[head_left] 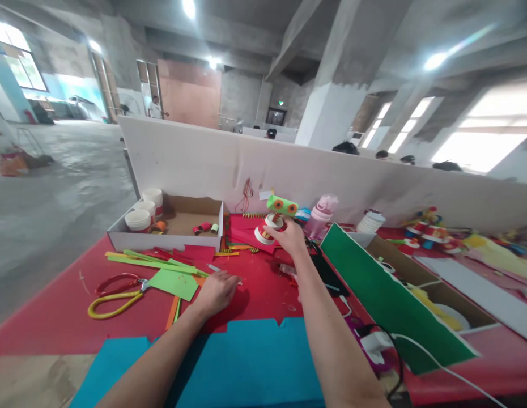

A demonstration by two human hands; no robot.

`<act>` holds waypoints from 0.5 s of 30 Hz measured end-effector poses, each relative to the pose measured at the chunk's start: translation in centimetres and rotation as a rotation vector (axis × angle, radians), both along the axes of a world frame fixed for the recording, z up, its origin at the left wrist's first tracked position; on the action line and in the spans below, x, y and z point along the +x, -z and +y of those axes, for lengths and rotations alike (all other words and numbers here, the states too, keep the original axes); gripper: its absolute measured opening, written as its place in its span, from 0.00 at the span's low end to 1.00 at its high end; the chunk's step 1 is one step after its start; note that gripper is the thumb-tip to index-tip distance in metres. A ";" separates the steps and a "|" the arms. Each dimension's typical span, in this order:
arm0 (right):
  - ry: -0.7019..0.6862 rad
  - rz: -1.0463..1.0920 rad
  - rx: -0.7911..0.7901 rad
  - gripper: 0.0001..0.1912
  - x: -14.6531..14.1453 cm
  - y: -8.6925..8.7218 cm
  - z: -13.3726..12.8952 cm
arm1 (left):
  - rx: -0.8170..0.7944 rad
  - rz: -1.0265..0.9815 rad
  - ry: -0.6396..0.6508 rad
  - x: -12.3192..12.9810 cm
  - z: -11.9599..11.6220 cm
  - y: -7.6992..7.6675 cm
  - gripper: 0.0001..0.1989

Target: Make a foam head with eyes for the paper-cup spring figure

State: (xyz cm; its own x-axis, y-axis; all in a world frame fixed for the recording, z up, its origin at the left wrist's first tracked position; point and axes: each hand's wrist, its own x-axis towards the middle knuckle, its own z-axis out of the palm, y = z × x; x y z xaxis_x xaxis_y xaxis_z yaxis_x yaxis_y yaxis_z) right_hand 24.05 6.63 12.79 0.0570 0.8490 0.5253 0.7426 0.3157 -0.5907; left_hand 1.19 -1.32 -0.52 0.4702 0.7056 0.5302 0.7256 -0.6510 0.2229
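Observation:
Near the back middle of the red table, my right hand (289, 235) has its fingers closed round a white paper-cup figure (266, 233). The figure has a green paper tube (283, 205) with two orange and black discs on top. My left hand (219, 292) rests on the red table (263, 300), fingers curled and partly hidden, beside a small clear stick (213, 267). To its left lie green paper strips (153, 260), a green sheet (174, 283) and scissors (119, 296) with red and yellow handles.
A cardboard box (174, 241) holds white cups (138, 220) and small paper rolls. On the right are a pink bottle (322, 215), a green-sided box (391, 300), white cables and a charger (376, 343). A white partition (195, 164) stands behind. Blue sheets (263, 362) lie in front.

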 end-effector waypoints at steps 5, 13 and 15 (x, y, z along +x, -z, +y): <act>0.057 -0.036 0.007 0.24 0.8 0.6 -0.7 | -0.098 0.125 -0.144 0.9 0.8 -1.0 0.11; 0.060 -0.094 0.023 0.21 1.6 0.7 -2.6 | -0.304 0.004 -0.227 5.9 9.7 -3.0 0.10; 0.073 -0.094 0.023 0.21 1.5 0.7 -3.0 | -0.306 -0.001 -0.245 6.9 11.4 -2.5 0.08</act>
State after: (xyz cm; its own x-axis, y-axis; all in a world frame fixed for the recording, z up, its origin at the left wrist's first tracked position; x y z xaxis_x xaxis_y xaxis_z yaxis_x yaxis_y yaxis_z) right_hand 25.59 3.64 12.08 0.0682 0.8319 0.5508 0.8158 0.2713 -0.5108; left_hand 8.09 10.05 1.99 0.2672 0.9226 0.2782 0.8510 -0.3614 0.3810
